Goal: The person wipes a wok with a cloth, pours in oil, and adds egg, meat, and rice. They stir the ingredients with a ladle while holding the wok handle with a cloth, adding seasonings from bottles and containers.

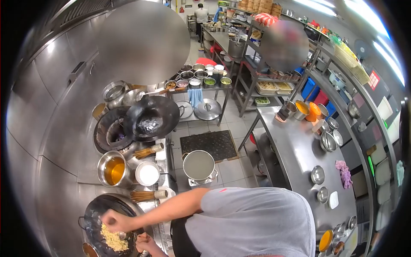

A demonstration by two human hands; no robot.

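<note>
A dark wok (95, 212) at the lower left holds yellow, crumbly food (113, 240). My right hand (116, 221) is over the wok, just above the food, with its fingers curled together; blur hides anything in them. Closer to my body, my left hand (146, 243) is closed at the wok's near edge. A small metal ladle head (123, 236) lies by the food, beside my left hand; its handle cannot be traced clearly.
Beyond the wok are a bamboo brush (149, 195), a pot of orange liquid (114, 170), a white-filled container (147, 173) and another wok (165, 112). A large pot (198, 165) stands behind my arm. Steel counter (295, 150) at right; distant person (201, 16).
</note>
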